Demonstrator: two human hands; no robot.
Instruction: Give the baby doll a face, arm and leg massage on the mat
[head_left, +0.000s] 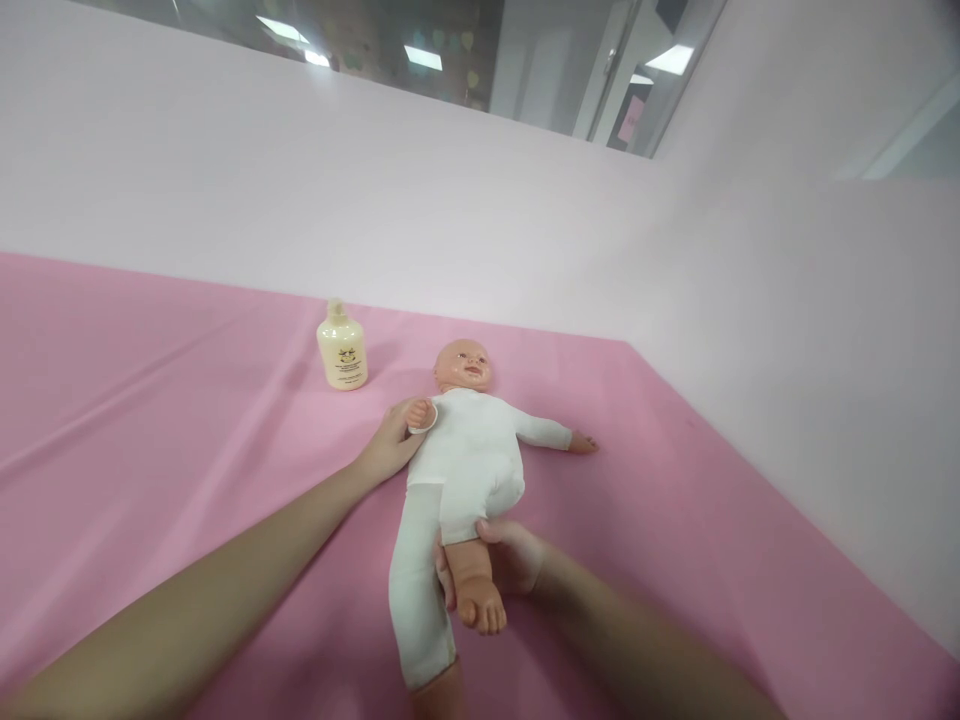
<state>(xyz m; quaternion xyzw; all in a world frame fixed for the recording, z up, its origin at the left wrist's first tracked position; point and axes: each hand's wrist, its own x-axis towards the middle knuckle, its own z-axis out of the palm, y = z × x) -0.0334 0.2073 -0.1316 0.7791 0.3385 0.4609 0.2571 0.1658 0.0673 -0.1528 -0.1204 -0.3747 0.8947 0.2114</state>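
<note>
A baby doll (pixel 469 440) in a white bodysuit lies on its back on the pink cloth, head toward the wall. My right hand (pixel 517 558) is closed around the doll's lower leg, thumb on the white trouser cuff and fingers behind the bare ankle. That leg is bent and raised, its foot (pixel 482 606) pointing toward me. The doll's other leg (pixel 420 590) lies stretched toward me. At the doll's side, my left hand (pixel 391 445) is closed on its arm by the white cuff, beside the small doll hand (pixel 421 412). Some of my left fingers are hidden.
A cream pump bottle (pixel 343 350) with a printed label stands left of the doll's head. The doll's free arm (pixel 544 432) stretches out to the right. Pink cloth (pixel 187 400) covers the table up to a white wall (pixel 360 190) with a window above.
</note>
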